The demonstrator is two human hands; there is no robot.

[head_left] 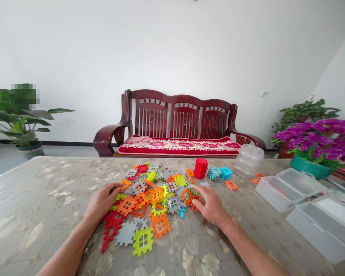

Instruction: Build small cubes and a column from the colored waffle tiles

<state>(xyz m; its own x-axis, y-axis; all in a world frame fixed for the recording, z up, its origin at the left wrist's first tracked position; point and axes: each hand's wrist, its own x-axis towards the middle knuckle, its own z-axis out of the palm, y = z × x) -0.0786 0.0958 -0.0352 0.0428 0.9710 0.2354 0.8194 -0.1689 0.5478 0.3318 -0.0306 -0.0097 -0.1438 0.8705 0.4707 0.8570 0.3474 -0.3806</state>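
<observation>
A loose pile of flat interlocking plastic building pieces point(156, 195) in orange, grey, lime, red and blue spreads over the table. At the pile's left edge lies my left hand point(105, 198), fingers stretched toward an orange piece point(125, 184); whether it touches is unclear. My right hand point(211, 205) rests at the right edge with thumb and fingers apart, beside an orange-red piece point(196, 203). Neither hand holds anything that I can see. Nearer me are a lime window piece point(143, 241), a plain grey piece point(125, 234) and red pieces point(112, 226).
Behind my right hand stand a red stack point(201, 168), two blue stacks point(214, 173) and an orange piece point(231, 185). Clear containers point(248, 161) and translucent boxes point(278, 193) line the right side, near purple flowers in a green pot point(313, 166). A wooden bench point(184, 115) stands beyond the table point(60, 180).
</observation>
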